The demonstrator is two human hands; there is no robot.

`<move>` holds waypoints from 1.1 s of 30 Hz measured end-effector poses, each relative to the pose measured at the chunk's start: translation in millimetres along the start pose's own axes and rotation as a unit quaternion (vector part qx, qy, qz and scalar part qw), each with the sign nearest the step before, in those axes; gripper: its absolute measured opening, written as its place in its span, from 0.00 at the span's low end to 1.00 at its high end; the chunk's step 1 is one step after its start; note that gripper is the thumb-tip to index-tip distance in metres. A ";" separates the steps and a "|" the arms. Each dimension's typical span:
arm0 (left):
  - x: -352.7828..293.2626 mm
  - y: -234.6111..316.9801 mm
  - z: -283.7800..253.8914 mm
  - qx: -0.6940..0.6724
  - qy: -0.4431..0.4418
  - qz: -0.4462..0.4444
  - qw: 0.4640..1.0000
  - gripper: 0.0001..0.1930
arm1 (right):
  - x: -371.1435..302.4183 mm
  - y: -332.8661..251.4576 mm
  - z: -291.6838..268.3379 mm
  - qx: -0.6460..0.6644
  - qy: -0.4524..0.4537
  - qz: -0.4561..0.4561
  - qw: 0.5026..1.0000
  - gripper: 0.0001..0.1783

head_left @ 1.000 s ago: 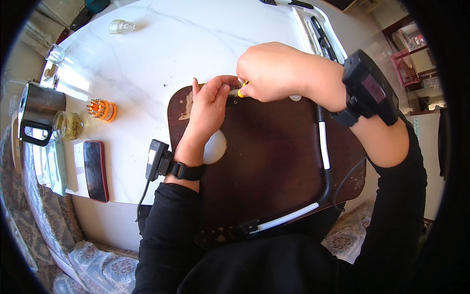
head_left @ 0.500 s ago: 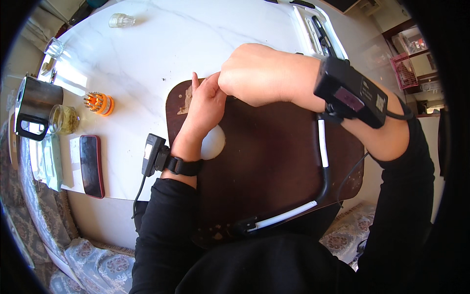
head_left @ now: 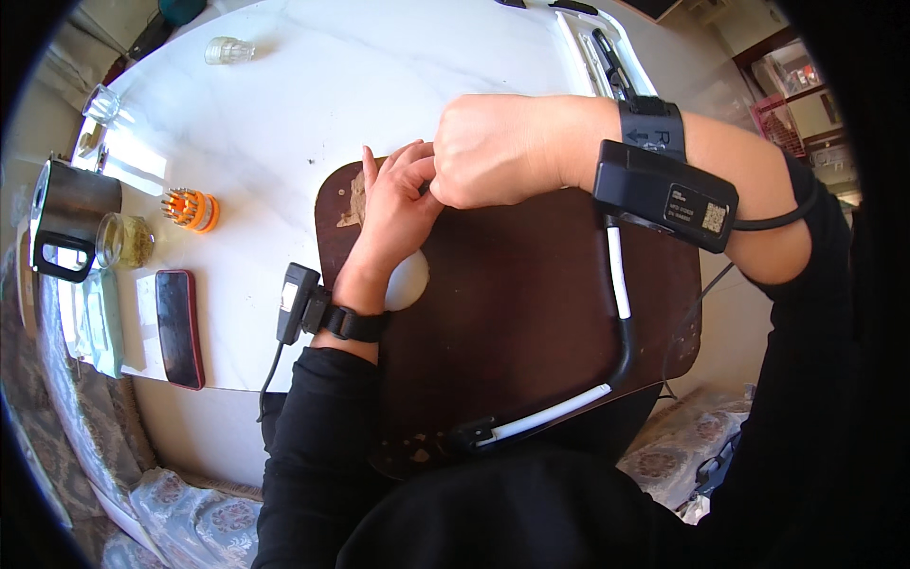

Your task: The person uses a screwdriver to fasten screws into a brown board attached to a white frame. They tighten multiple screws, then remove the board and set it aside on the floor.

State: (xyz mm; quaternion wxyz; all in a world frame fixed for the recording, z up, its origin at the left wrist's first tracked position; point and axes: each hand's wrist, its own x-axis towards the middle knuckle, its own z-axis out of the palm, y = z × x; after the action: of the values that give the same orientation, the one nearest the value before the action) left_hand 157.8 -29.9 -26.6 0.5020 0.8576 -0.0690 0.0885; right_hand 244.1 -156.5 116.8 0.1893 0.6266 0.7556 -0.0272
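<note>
- Right hand (head_left: pixel 483 152): clenched, knuckles uppermost; anything within its grip is hidden.
- Left hand (head_left: pixel 396 194): touching the right hand, fingers partly extended; whether it pinches something cannot be told.
- Dark brown board (head_left: pixel 502 303): beneath the hands and extending toward the near side; the hands meet over its far edge, the left hand being the nearer to the far left corner. Its long axis is uncertain, the right arm covering the far right part.
- Bent black leg (head_left: pixel 627 353): on the board, one arm running near to far along the right, the other along the near side; each bears a white sleeve.
- White rounded object (head_left: pixel 408 282): on the board, partly covered by the left wrist.
- Orange holder (head_left: pixel 202 213): on the worktop (head_left: pixel 284 123), left of the board, with upright bits in it.
- Glass jar (head_left: pixel 109 237): farther left, containing yellow-green matter; beside it a steel jug (head_left: pixel 90 204), contents not visible.
- White tray (head_left: pixel 637 52): far right, holding a black tool (head_left: pixel 607 52).
- Clear glass cup (head_left: pixel 230 50): far left, lying on its side.
</note>
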 end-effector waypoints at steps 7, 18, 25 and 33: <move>-0.3 -1.0 4.5 0.018 0.024 -0.004 1.000 0.11 | -25.5 -11.4 -12.0 0.274 -0.008 0.367 0.889 0.19; -4.6 -6.3 -3.2 -0.170 -0.006 -0.018 0.985 0.10 | -17.5 -3.7 9.2 0.177 0.238 0.090 0.951 0.08; 1.6 -11.3 2.8 -0.053 0.009 -0.023 0.998 0.12 | -12.7 -10.0 -36.5 0.241 -0.057 0.315 0.916 0.07; -3.3 -14.9 -1.7 -0.284 -0.024 -0.065 0.956 0.10 | -18.5 -11.5 5.3 0.300 0.131 0.202 0.923 0.11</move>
State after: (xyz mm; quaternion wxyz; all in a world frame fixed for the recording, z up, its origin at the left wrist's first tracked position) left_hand 157.5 -21.1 -39.1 0.7279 0.6840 -0.0478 0.0116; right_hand 237.0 -177.8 115.6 -0.1071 0.7915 0.5872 -0.1315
